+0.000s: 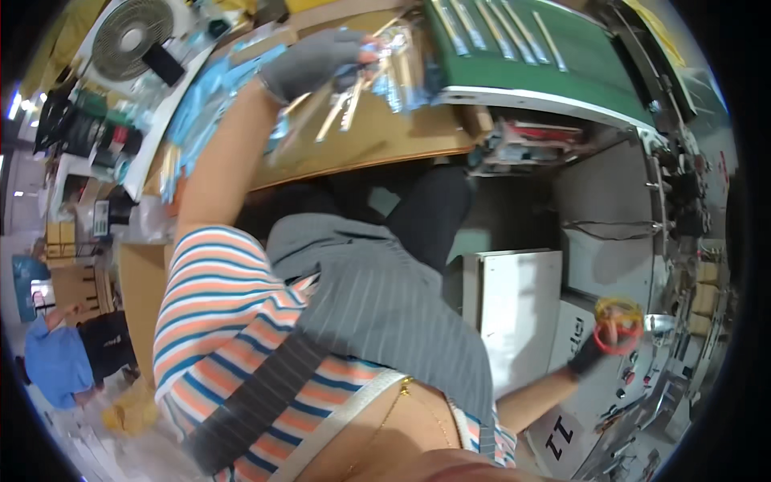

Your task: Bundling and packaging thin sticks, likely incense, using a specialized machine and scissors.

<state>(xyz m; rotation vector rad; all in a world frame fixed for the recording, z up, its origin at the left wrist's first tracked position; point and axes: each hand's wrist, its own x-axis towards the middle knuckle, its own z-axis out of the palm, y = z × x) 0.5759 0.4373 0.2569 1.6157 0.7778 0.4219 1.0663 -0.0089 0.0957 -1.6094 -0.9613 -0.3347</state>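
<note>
My left hand [333,60], in a grey glove with bare fingertips, reaches over the cardboard-topped table. Its fingers are closed on thin pale wooden sticks in clear and blue wrappers, which look like wrapped chopsticks [353,100]; some of them blur. More wrapped sticks [405,68] lie beside the fingers, against the end of the green conveyor belt [514,80]. Far to the right, my right hand [612,336], also gloved in grey, is closed around yellow and red loops that look like rubber bands [618,313]. Its fingers are partly covered by the loops.
Several wrapped sticks [502,32] lie spaced out on the belt. Blue wrappers [213,96] heap up at the table's left, near a fan [132,36]. White machine cabinets [514,313] stand to my right, with a metal bowl [658,323] by my right hand. A person in blue [60,361] is at far left.
</note>
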